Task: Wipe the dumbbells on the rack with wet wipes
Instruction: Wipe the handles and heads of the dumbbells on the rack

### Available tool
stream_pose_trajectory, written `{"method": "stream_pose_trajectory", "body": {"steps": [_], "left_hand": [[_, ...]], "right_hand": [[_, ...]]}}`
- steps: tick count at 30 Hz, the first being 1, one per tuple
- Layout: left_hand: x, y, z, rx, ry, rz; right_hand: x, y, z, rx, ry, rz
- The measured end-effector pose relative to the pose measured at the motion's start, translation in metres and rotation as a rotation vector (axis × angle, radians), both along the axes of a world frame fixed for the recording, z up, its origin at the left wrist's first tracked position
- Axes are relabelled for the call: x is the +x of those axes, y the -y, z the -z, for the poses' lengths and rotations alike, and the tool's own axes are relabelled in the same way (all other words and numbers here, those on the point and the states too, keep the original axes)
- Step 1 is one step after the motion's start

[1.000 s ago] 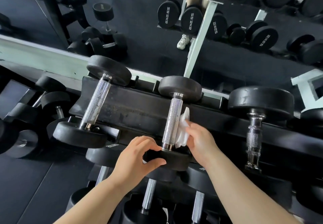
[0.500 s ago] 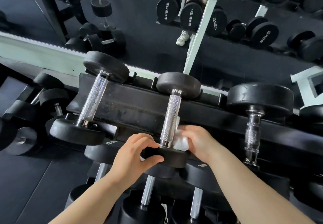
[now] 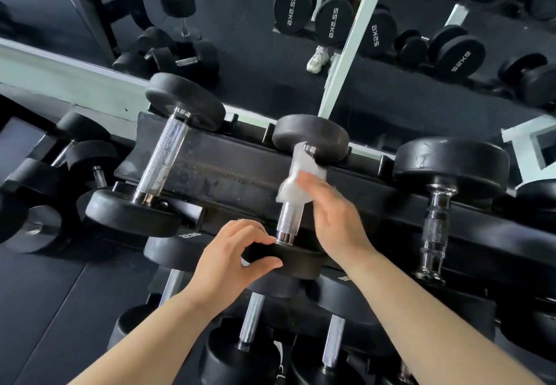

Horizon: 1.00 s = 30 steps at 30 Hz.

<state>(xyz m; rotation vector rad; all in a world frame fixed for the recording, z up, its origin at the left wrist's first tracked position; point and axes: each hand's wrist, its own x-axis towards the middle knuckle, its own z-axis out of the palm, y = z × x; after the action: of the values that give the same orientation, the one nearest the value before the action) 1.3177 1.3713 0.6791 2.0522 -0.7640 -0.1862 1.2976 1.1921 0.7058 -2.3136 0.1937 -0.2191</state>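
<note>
Wiping a dumbbell on the rack

The left hand [image 3: 231,260] grips the dumbbell [image 3: 296,204] end. The right hand [image 3: 334,219] presses a wet wipe [image 3: 296,171] around its handle on the rack [image 3: 228,168].

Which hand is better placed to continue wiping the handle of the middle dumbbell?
The right hand. It presses the wet wipe against the upper handle of the middle dumbbell. The left hand has no wipe; it grips the near weight head.

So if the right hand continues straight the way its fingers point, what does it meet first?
Probably the far head of the middle dumbbell: the right hand points up along the handle, with the wipe ahead. Depth is uncertain.
</note>
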Motion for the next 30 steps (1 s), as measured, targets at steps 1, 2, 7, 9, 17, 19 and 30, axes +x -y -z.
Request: {"method": "stream_pose_trajectory", "body": {"steps": [1,2,7,9,17,19,30], "left_hand": [[0.000,0.000,0.000,0.002,0.007,-0.002],[0.000,0.000,0.000,0.003,0.009,-0.003],[0.000,-0.001,0.002,-0.011,-0.002,-0.009],[0.000,-0.001,0.003,-0.014,0.006,-0.011],[0.000,-0.001,0.002,-0.028,0.015,-0.009],[0.000,0.000,0.003,-0.025,0.026,-0.005],[-0.015,0.001,0.009,-0.127,-0.009,-0.178]], "right_hand": [[0.004,0.001,0.006,-0.222,0.077,-0.142],[0.007,0.005,0.013,-0.396,0.126,-0.265],[-0.004,0.025,0.009,-0.741,0.140,-0.837],[0.012,0.033,0.000,-0.799,0.074,-0.965],[0.018,0.035,-0.004,-0.798,0.052,-1.000],[0.008,0.033,-0.003,-0.716,0.007,-0.998],[-0.013,-0.006,-0.024,0.102,-0.651,-0.446]]}}
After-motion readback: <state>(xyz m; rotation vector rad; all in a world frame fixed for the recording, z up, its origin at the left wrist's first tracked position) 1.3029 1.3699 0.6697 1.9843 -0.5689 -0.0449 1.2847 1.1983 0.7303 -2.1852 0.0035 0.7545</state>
